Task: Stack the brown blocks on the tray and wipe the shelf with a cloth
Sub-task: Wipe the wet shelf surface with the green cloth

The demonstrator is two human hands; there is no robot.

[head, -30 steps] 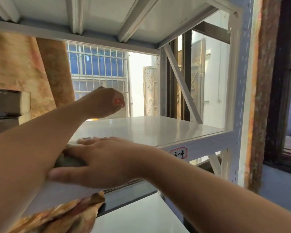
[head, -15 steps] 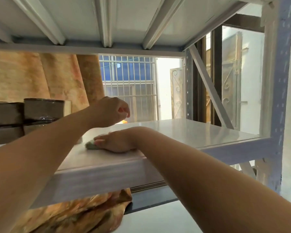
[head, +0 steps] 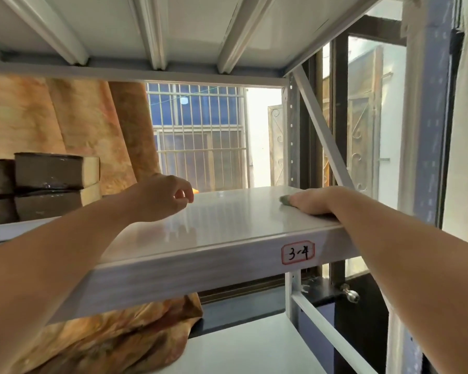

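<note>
My right hand [head: 312, 201] lies flat on the white shelf [head: 214, 228] near its right end, pressing a grey-green cloth [head: 284, 199] of which only a corner shows past the fingers. Loosely curled and holding nothing, my left hand [head: 164, 195] hovers just above the middle of the shelf. Brown blocks [head: 49, 171] wrapped in shiny film are stacked in two layers at the left end of the shelf. The tray under them is hidden.
The shelf's front beam carries a label reading 3-4 [head: 298, 253]. A diagonal brace [head: 322, 128] and an upright post [head: 291, 136] close the right end. Orange patterned fabric [head: 65, 125] hangs behind. The upper shelf's ribs [head: 152, 31] sit low overhead. A lower shelf [head: 249, 352] lies beneath.
My right hand has slid the cloth from the shelf's left-middle across to its right end. The left hand has stayed curled above the shelf. The view has shifted, showing more of the blocks.
</note>
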